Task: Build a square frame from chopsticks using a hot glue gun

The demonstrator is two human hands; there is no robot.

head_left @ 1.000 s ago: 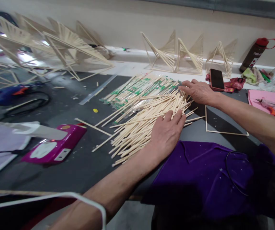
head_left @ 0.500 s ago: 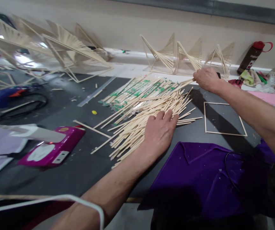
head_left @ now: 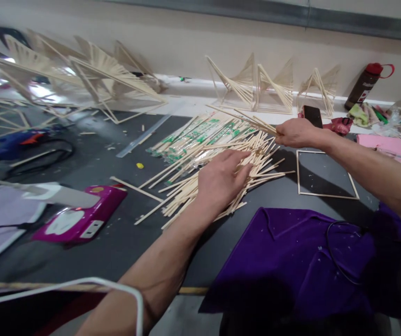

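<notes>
A loose pile of thin, pale wooden chopsticks (head_left: 183, 196) lies across the middle of the dark table. My left hand (head_left: 221, 179) rests on this pile, thumb apart from the fingers and chopsticks showing in the gap; its fingertips partly hide among them. Just beyond the pile's right end, my right hand (head_left: 296, 132) is closed around a few chopsticks (head_left: 256, 122) that point left over the wrapped packs. Behind the pile lie clear packs of chopsticks with green print (head_left: 200, 133). A flat square frame of sticks (head_left: 326, 195) lies below my right forearm.
Twisted stick models (head_left: 235, 84) stand along the wall, with larger ones (head_left: 116, 77) at left. A magenta power strip (head_left: 92, 214), a blue glue gun (head_left: 20, 142) and cables occupy the left. Purple cloth (head_left: 291, 252) covers the front edge. A phone (head_left: 312, 115) and bottle (head_left: 363, 86) are at right.
My right hand has come down and slightly left with its chopsticks, uncovering the phone. My left hand has shifted up and left on the pile, its thumb now spread from the fingers.
</notes>
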